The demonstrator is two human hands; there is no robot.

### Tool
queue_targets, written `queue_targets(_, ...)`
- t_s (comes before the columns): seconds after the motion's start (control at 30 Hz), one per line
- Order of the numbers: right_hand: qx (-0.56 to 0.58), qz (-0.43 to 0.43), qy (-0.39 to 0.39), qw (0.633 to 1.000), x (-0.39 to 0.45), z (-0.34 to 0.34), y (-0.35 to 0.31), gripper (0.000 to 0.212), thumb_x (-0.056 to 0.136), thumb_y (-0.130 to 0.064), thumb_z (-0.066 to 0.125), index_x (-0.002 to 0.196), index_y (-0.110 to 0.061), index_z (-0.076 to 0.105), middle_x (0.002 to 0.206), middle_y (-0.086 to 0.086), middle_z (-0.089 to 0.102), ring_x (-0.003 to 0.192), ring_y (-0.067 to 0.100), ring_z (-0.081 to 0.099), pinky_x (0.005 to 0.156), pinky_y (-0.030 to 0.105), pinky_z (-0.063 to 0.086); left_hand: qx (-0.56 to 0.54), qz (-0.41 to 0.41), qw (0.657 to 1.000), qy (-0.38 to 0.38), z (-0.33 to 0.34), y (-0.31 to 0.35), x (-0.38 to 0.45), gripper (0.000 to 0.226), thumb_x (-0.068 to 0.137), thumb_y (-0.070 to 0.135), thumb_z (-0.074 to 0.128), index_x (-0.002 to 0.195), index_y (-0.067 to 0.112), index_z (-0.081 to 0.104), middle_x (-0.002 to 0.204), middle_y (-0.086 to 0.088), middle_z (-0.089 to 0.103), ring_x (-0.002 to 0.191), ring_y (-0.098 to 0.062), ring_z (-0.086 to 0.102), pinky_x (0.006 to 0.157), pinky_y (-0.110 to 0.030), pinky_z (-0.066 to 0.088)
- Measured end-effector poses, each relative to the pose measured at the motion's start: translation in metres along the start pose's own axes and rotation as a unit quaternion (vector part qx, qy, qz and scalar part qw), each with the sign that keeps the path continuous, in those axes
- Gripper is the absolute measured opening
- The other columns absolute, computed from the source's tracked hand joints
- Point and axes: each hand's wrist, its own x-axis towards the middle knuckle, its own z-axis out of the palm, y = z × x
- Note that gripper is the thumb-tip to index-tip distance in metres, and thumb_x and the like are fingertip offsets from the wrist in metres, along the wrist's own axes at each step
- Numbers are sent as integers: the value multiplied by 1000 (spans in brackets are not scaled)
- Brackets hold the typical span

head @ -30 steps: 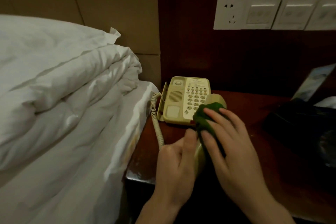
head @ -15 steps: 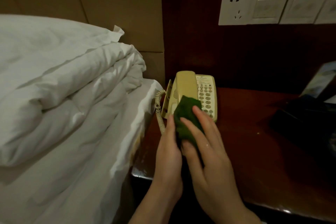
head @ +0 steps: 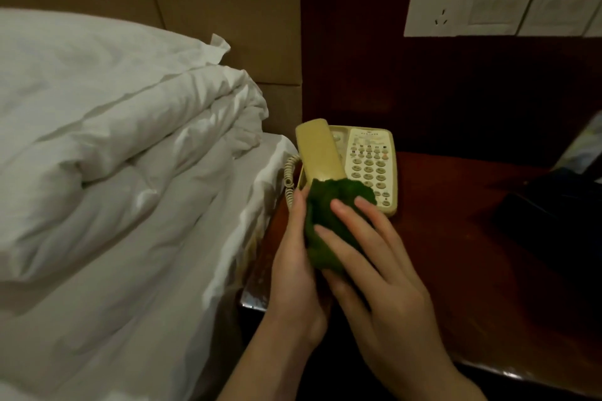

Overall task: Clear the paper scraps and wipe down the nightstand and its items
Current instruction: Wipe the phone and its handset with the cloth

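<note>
Both hands have slid down the one handset [head: 321,150]: the right hand [head: 374,273] presses one green cloth [head: 332,218] with straight fingers, the left hand [head: 294,257] lies flat beside it. One phone [head: 371,166] sits on the nightstand [head: 472,254]; its label is too blurry to read.

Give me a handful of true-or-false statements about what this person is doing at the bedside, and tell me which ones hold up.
1. The handset lies on the cream telephone. True.
2. The cloth is white. False: it is dark green.
3. The right hand lays straight fingers over the cloth. True.
4. The telephone stands at the nightstand's right end, far from the bed. False: it stands at the left end, next to the white bedding.
5. The left hand is beside the cloth, at its left edge. True.
6. The wall above the nightstand is bare. False: a white socket and switch panel is mounted there.
</note>
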Motion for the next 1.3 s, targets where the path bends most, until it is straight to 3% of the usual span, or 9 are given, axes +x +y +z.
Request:
queue_targets(0.23,148,139,66,977,5,3,-8,43,104,-40,44,146,-41,50,161,-24,32,149,1,30,115,12,27,21,23,999,-18,5,0,0,56,94,46,53,140,18,65,129,-8,76,119,-21,73,94,-34,58)
queue_targets(0.37,141,157,82,974,0,10,-20,46,105,-42,41,150,-51,38,162,-25,29,148,-4,28,110,3,23,23,64,998,-9,4,-5,0,57,96,45,51,146,21,60,130,-6,75,118,-19,73,81,-25,63)
queue_targets(0.5,192,190,103,957,1,7,-21,49,107,-39,43,150,-58,31,158,-31,32,145,-10,30,106,0,26,21,87,995,-39,8,-5,1,53,98,42,48,145,21,61,133,-7,73,122,-20,71,86,-26,61)
queue_targets(0.73,336,224,90,910,4,-2,-16,44,103,-42,43,143,-58,42,148,-31,48,140,-6,41,109,14,39,20,53,998,0,6,-7,2,57,95,50,49,138,17,67,131,-12,74,122,-25,71,101,-42,53)
queue_targets(0.87,307,217,79,923,-4,7,-31,43,104,-43,46,144,-57,41,149,-32,46,140,-8,41,106,10,37,37,49,997,49,2,-4,4,50,102,51,46,119,17,79,113,-10,80,100,-18,78,85,-35,53)
queue_targets(0.97,296,214,97,926,-6,12,-35,44,102,-44,45,145,-53,44,150,-30,47,141,-6,41,106,9,38,61,81,993,56,3,-3,5,52,95,53,51,122,17,76,114,-11,80,102,-18,78,84,-32,53)
queue_targets(1.13,394,265,78,877,3,3,-19,41,103,-41,46,143,-47,53,145,-23,55,139,1,47,114,39,42,120,157,980,19,4,-4,6,53,95,53,56,134,19,68,124,-8,77,119,-24,72,102,-44,53)
queue_targets(1.23,420,279,47,862,0,3,-23,37,105,-40,48,138,-55,55,142,-26,57,136,-3,48,114,35,42,133,165,977,28,-2,-2,8,59,88,59,50,129,22,71,115,-3,80,110,-18,75,91,-34,59)
queue_targets(1.3,423,289,44,858,-5,6,-31,37,103,-41,51,136,-59,54,141,-29,56,135,-5,48,113,31,42,167,175,970,35,-2,-1,6,68,82,69,45,127,25,72,112,4,80,107,-10,75,92,-29,60)
